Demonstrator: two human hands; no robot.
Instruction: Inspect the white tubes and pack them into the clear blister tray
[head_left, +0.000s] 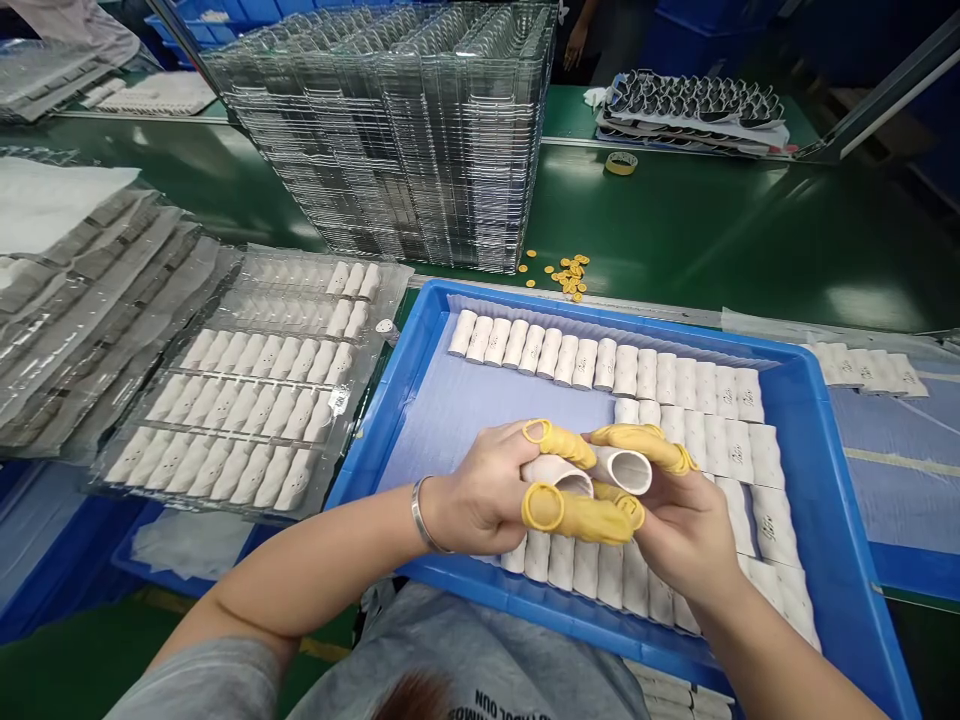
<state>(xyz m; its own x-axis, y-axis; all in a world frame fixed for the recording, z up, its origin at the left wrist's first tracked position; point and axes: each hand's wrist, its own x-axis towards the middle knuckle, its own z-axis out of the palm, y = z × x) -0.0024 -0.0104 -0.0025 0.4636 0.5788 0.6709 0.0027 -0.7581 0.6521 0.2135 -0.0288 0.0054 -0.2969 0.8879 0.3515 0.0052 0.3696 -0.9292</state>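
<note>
Yellow finger cots cover the thumb and a finger of each hand. My left hand point(484, 490) is closed round a white hollow tube point(559, 473), whose open end faces me. Beside it, my right hand point(694, 530) grips a second white tube point(630, 470), its round opening also turned this way. Both hands are close together above a blue tray point(847, 480). Inside the tray lie rows of white tubes point(551, 350), some with dark handwritten-looking marks. My hands hide part of the rows beneath them.
At left lies a clear blister tray point(232, 400) partly filled with white pieces, near stacked filled trays point(90, 320). Tall stacked clear trays point(405, 140) stand behind. Yellow finger cots point(570, 275) are scattered on the green table point(675, 230), with a tape roll point(621, 163) farther back.
</note>
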